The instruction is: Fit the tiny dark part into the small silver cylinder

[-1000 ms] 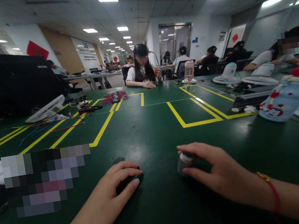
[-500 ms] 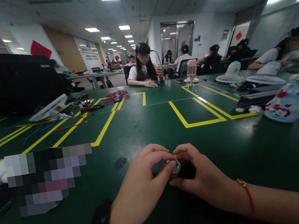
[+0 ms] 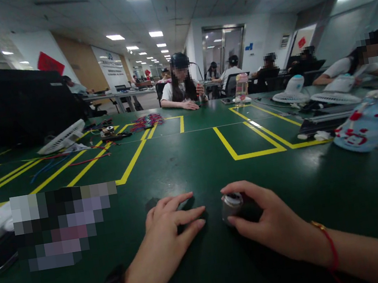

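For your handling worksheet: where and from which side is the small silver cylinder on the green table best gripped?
Probably its round side wall, taken from above: the small silver cylinder stands upright on the green table, and the right hand already pinches it so.

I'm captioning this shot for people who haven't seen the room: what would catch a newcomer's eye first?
First, the two hands at the near edge of the green table: the right hand grips a small grey cylinder, and the left hand rests flat beside it. Next, the yellow lines marking boxes across the table. At the right lies a blue bottle with red spots.
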`<state>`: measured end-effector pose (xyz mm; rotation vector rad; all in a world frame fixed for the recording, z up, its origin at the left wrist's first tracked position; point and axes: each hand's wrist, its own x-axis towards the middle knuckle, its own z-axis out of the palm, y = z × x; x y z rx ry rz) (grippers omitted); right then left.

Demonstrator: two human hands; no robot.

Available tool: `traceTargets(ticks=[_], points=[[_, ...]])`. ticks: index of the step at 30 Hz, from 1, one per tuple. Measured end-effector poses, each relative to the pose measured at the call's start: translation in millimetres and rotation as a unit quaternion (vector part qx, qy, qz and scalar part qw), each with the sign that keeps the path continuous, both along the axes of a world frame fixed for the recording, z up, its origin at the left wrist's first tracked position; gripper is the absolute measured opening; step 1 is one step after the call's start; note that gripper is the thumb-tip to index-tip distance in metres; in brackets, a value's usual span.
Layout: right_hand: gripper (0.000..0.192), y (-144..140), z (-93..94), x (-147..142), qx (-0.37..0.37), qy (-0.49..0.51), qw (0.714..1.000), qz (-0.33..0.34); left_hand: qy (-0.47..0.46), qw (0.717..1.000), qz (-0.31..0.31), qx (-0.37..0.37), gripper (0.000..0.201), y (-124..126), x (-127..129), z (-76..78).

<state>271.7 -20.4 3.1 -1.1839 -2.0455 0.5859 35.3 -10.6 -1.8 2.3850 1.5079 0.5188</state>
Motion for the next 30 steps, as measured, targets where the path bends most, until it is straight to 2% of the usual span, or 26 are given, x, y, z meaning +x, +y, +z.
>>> traceTargets(ticks=[2,5,8,10,13,16,18,20,22,23,25,26,28,30], points=[[0.043,3,2.4,30,0.011,-0.014,0.998,-0.056,-0.035,0.999,-0.009,-0.027,0.032,0,-10,4.8],[0.050,4,0.7,96,0.026,-0.055,0.983,-0.175,-0.085,0.994,0.003,-0.062,0.036,0,-33,7.5],[0.057,-3,-2.0,161,0.029,-0.114,0.947,-0.298,-0.098,0.991,0.029,-0.082,0.037,0,-54,3.1],[0.053,-10,-2.8,191,0.000,-0.144,0.922,-0.360,-0.098,0.991,0.036,-0.084,0.038,0,-61,-0.8],[0.056,-17,-6.8,216,-0.043,-0.161,0.904,-0.394,-0.093,0.992,0.040,-0.074,0.037,0,-62,-3.7],[0.064,-18,-12.0,224,-0.031,-0.168,0.912,-0.374,-0.091,0.993,0.043,-0.064,0.036,0,-58,-3.2],[0.065,-16,-10.3,217,0.022,-0.213,0.905,-0.368,-0.098,0.992,0.042,-0.061,0.035,0,-57,-1.8],[0.066,-13,-3.3,196,0.128,-0.265,0.885,-0.360,-0.106,0.992,0.042,-0.058,0.033,-1,-55,0.3],[0.064,-12,5.3,156,0.215,-0.287,0.885,-0.297,-0.111,0.992,0.037,-0.055,0.031,-1,-52,2.8],[0.059,-11,8.6,131,0.220,-0.284,0.903,-0.235,-0.114,0.991,0.035,-0.054,0.030,-2,-51,4.0],[0.047,-9,10.9,73,0.159,-0.257,0.950,-0.076,-0.119,0.991,0.032,-0.053,0.029,-3,-48,5.6],[0.045,-7,9.8,45,0.112,-0.241,0.964,-0.012,-0.121,0.991,0.033,-0.052,0.028,-3,-47,5.7],[0.044,-2,4.8,-5,0.056,-0.205,0.975,0.065,-0.118,0.991,0.034,-0.052,0.028,-3,-47,4.2],[0.031,4,0.3,-35,0.032,-0.178,0.979,0.091,-0.114,0.992,0.032,-0.053,0.028,-2,-48,1.6]])
